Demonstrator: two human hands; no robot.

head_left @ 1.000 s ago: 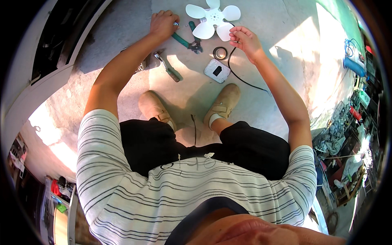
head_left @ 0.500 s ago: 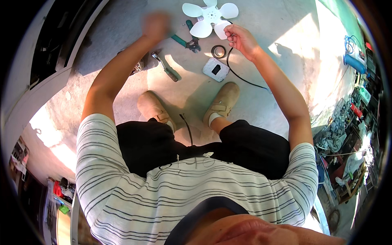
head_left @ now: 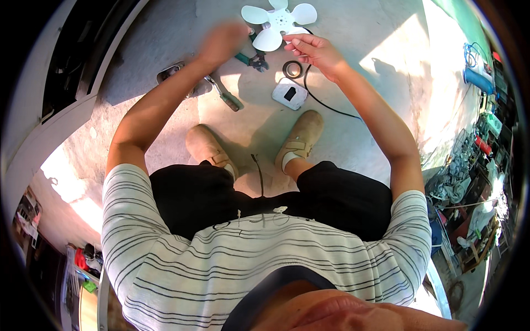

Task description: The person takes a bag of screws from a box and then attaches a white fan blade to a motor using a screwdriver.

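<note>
We see the left hand out over the far part of the concrete floor, smeared by blur, its fingertips beside a small shiny piece and close to the green-handled pliers; we cannot tell whether its fingers grasp that piece. The right hand has its thumb and fingertips drawn together at the near right blade of the white five-bladed fan impeller, which lies at the far middle of the floor, between and slightly beyond the two hands. Whether that blade is actually pinched, or the fingers merely overlap it, we cannot tell from here. A black cable runs from the impeller's right side past the right hand and curves nearer and to the right. Left of this cable we find a ring-shaped roll of black tape and, just nearer, a white rounded block with a dark patch on top. Farther left lies a metal tool with a green grip, angled toward the brown shoes, which stand apart on the near floor.
</note>
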